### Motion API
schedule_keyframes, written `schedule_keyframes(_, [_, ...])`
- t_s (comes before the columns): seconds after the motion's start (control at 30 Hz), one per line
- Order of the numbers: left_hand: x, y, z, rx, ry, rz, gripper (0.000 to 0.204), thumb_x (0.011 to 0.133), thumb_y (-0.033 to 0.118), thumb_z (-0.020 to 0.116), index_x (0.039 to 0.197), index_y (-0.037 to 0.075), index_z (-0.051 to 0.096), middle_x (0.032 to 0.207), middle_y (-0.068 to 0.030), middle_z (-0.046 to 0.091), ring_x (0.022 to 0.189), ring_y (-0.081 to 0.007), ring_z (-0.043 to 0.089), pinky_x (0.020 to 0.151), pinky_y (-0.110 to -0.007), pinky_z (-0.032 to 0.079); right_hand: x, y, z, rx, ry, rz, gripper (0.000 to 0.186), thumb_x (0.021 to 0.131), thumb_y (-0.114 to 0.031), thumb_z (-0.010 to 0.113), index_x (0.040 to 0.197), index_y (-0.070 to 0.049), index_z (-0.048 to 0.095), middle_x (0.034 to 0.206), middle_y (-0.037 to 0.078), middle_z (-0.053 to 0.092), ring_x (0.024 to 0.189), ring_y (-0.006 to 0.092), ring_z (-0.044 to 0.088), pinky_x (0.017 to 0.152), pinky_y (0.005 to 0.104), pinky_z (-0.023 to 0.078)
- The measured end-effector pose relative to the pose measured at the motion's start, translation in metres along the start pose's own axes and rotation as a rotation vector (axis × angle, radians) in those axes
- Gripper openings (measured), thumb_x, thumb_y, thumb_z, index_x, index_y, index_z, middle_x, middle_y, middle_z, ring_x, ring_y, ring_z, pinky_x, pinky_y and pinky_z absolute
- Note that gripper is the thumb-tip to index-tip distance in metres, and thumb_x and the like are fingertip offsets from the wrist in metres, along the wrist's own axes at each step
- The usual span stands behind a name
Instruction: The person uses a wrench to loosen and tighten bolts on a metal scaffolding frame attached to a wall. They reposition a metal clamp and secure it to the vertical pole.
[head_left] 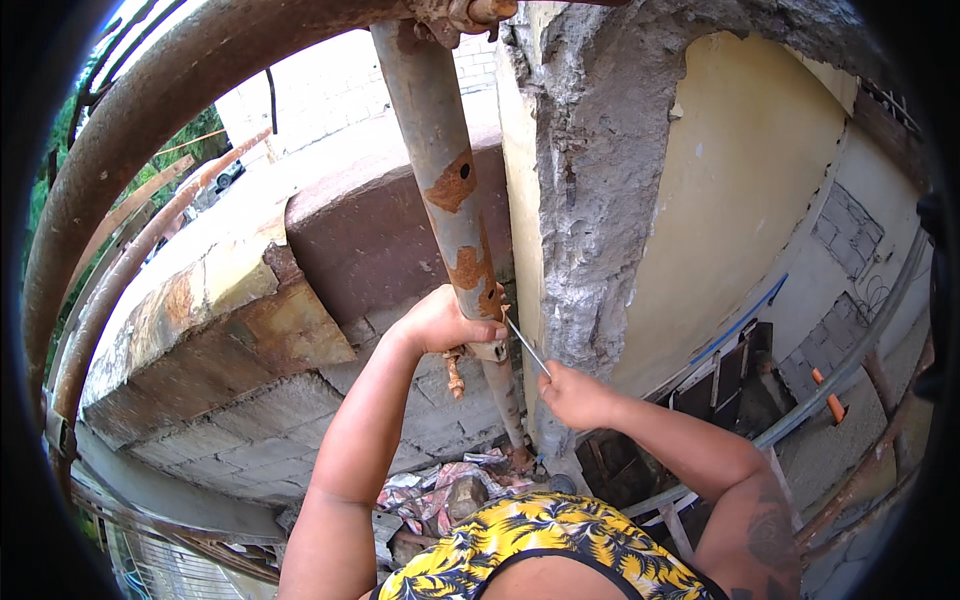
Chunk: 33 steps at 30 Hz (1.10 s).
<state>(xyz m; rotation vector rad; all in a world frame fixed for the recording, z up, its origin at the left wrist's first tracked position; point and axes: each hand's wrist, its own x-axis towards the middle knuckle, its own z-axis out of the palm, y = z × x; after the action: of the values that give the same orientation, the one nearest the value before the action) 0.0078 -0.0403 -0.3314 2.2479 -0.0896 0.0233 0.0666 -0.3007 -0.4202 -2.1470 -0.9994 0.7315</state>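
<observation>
A rusty grey steel tube (425, 110) with holes in its side stands in front of me, slightly tilted. My left hand (440, 318) is wrapped round its lower end, the thumb across the front. Below it a narrower tube (503, 395) continues down to the ground. My right hand (578, 397) grips a thin metal rod (527, 345), whose far end touches or lies close to the right side of the tube, near my left fingertips. Just under my left hand hangs a rusty threaded bolt (456, 378). The left fingertips are hidden behind the tube.
A chipped concrete column (600, 190) and yellow wall (750, 180) stand at the right. Rusty curved pipes (150, 110) cross the left and top. A block wall (240, 430) with a ledge lies beyond the tube. Crumpled sheeting (440, 490) lies below.
</observation>
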Motion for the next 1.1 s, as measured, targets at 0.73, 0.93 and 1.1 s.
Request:
schedule_keyframes(0.73, [0.000, -0.006, 0.001, -0.168, -0.005, 0.008, 0.099, 0.071, 0.030, 0.090, 0.151, -0.005, 0.044, 0.143, -0.0228, 0.060, 0.134, -0.0301, 0.058, 0.113, -0.043, 0.045, -0.020, 0.001, -0.023, 0.286, 0.105, -0.158, 0.034, 0.109, -0.030, 0.053, 0.124, 0.001, 0.060, 0.094, 0.014, 0.071, 0.085, 0.0232, 0.068, 0.080, 0.0385, 0.053])
schedule_keyframes(0.93, [-0.002, -0.008, 0.002, -0.180, 0.018, 0.007, 0.098, 0.071, 0.029, 0.090, 0.151, -0.005, 0.044, 0.141, -0.0226, 0.061, 0.133, -0.0300, 0.058, 0.113, -0.043, 0.045, -0.023, -0.019, -0.038, 0.128, 0.058, -0.070, 0.031, 0.108, -0.029, 0.053, 0.119, -0.001, 0.058, 0.086, 0.020, 0.068, 0.079, 0.0350, 0.067, 0.072, 0.0451, 0.051])
schedule_keyframes(1.1, [0.000, -0.007, 0.001, -0.187, -0.011, -0.031, 0.105, 0.070, 0.034, 0.091, 0.155, -0.002, 0.041, 0.143, -0.0197, 0.060, 0.136, -0.0303, 0.055, 0.114, -0.044, 0.042, -0.017, 0.001, -0.025, 0.341, 0.065, -0.111, 0.035, 0.109, -0.035, 0.053, 0.115, -0.001, 0.060, 0.085, 0.017, 0.068, 0.078, 0.0296, 0.069, 0.072, 0.0444, 0.052])
